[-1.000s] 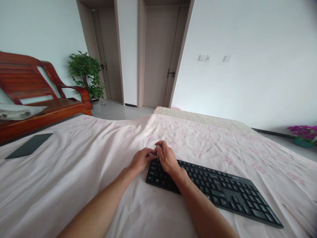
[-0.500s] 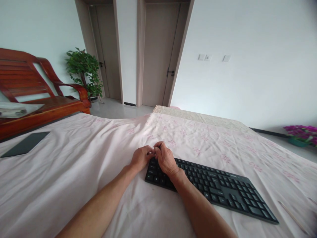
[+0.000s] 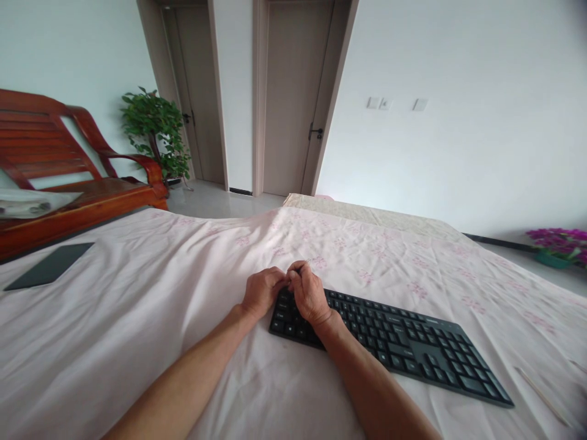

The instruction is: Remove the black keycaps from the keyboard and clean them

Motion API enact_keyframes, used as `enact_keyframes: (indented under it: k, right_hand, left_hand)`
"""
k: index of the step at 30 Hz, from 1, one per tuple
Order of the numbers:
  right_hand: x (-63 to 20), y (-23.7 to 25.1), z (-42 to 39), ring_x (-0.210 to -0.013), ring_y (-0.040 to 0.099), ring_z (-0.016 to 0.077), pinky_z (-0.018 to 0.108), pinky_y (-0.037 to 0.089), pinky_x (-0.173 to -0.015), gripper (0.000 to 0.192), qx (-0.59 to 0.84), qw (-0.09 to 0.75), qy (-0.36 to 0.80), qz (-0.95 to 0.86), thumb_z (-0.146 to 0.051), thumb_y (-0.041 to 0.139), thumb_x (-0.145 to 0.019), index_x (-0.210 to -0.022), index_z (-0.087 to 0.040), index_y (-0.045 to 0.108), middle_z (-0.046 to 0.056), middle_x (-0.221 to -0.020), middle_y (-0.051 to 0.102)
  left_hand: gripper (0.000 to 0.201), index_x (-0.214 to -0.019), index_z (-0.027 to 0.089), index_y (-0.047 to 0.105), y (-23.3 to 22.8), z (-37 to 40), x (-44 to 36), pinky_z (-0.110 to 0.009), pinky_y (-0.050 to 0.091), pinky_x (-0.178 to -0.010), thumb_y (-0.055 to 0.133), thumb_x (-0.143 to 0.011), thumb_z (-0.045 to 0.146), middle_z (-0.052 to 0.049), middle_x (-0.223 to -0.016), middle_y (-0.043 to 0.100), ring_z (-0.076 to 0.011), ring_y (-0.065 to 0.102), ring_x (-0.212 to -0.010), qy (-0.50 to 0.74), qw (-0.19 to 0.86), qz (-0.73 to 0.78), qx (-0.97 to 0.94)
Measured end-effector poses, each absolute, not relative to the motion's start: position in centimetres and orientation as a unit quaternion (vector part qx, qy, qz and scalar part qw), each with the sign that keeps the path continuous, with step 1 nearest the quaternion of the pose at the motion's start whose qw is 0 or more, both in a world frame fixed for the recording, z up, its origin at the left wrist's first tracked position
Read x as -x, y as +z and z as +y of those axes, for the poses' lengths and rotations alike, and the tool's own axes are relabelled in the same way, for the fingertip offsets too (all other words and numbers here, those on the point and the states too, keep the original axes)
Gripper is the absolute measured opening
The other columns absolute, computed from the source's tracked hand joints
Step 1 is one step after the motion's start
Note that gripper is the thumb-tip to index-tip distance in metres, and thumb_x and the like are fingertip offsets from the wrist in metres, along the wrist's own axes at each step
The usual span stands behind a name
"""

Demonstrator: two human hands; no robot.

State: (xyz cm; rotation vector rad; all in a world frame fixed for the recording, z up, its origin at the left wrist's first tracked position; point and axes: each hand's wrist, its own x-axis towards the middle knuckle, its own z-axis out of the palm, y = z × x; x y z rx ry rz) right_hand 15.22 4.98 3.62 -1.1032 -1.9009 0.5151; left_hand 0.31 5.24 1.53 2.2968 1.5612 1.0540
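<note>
A bed covered by a pale pink sheet (image 3: pixel 137 318) with a faint flower print fills most of the view. On it, right of centre, lies a black keyboard (image 3: pixel 403 348), set aslant with its left end nearer the middle of the bed. A wooden bench (image 3: pixel 68 183) stands past the bed at the left, with a potted green plant (image 3: pixel 156 128) beside it and two closed doors (image 3: pixel 288 98) behind. A flat dark pad (image 3: pixel 50 266) lies on the sheet near the left edge, well apart from the keyboard. Purple flowers (image 3: pixel 559 241) show at the far right. The right hand (image 3: pixel 309 293) rests over the keyboard's far left corner, its grip pinched shut on something small and thin that cannot be made out. The left hand (image 3: pixel 262 290) lies just beside that corner, fingers curled, touching the right hand's fingertips; what its grip holds, if anything, cannot be told. A thin stick (image 3: pixel 541 396) lies on the sheet near the right edge.
</note>
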Motion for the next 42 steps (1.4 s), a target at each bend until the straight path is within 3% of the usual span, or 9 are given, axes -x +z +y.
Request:
enact_keyframes:
  k: [7, 14, 25, 32, 42]
  right_hand:
    - [-15.4, 3.7, 4.7, -0.059, 0.057, 0.0148, 0.028, 0.045, -0.065, 0.016, 0.43, 0.454, 0.217, -0.75, -0.031, 0.034, -0.095, -0.092, -0.021, 0.047, -0.001, -0.067, 0.058]
    - [-15.4, 3.3, 5.0, -0.064, 0.058, 0.0147, 0.028, 0.046, -0.067, 0.016, 0.433, 0.486, 0.236, -0.721, -0.03, 0.036, -0.094, -0.094, -0.021, 0.048, 0.0, -0.074, 0.061]
    - [-15.7, 3.3, 5.5, -0.059, 0.057, 0.011, 0.027, 0.049, -0.061, 0.024, 0.42, 0.616, 0.309, -0.591, -0.04, 0.037, -0.094, -0.102, -0.02, 0.048, 0.002, -0.085, 0.062]
    - [-16.6, 3.7, 6.3, -0.056, 0.056, 0.0105, 0.026, 0.05, -0.054, 0.03, 0.4, 0.722, 0.326, -0.46, -0.046, 0.037, -0.093, -0.102, -0.019, 0.045, 0.002, -0.083, 0.06]
    - [-17.2, 3.7, 7.3, -0.057, 0.06, 0.0118, 0.027, 0.051, -0.054, 0.034, 0.414, 0.717, 0.364, -0.427, -0.049, 0.04, -0.09, -0.104, -0.019, 0.047, 0.005, -0.088, 0.063]
  left_hand:
    - [0.03, -0.082, 0.023, 0.07, 1.5, 5.1, -0.5, -0.025, 0.041, -0.07, 0.044, -0.091, 0.037, -0.001, -0.086, 0.067, -0.0158, 0.06, -0.081, 0.373, 0.104, 0.508, -0.77]
    - [0.02, -0.095, 0.023, 0.069, 0.8, 6.1, -0.5, -0.025, 0.046, -0.079, 0.053, -0.086, 0.028, -0.001, -0.092, 0.068, -0.0156, 0.062, -0.086, 0.432, 0.197, 0.471, -0.744]
    - [0.025, -0.102, 0.023, 0.067, 0.8, 6.2, -1.0, -0.026, 0.048, -0.082, 0.049, -0.085, 0.017, -0.002, -0.098, 0.068, -0.0146, 0.062, -0.089, 0.442, 0.208, 0.465, -0.738]
    - [0.021, -0.092, 0.022, 0.07, 0.1, 7.0, -0.4, -0.026, 0.049, -0.08, 0.05, -0.084, 0.022, -0.002, -0.095, 0.069, -0.0162, 0.064, -0.09, 0.445, 0.215, 0.513, -0.702]
    - [0.029, -0.092, 0.024, 0.072, 0.8, 6.9, -0.4, -0.027, 0.045, -0.084, 0.045, -0.087, 0.036, -0.002, -0.097, 0.071, -0.0187, 0.063, -0.094, 0.375, 0.248, 0.526, -0.722]
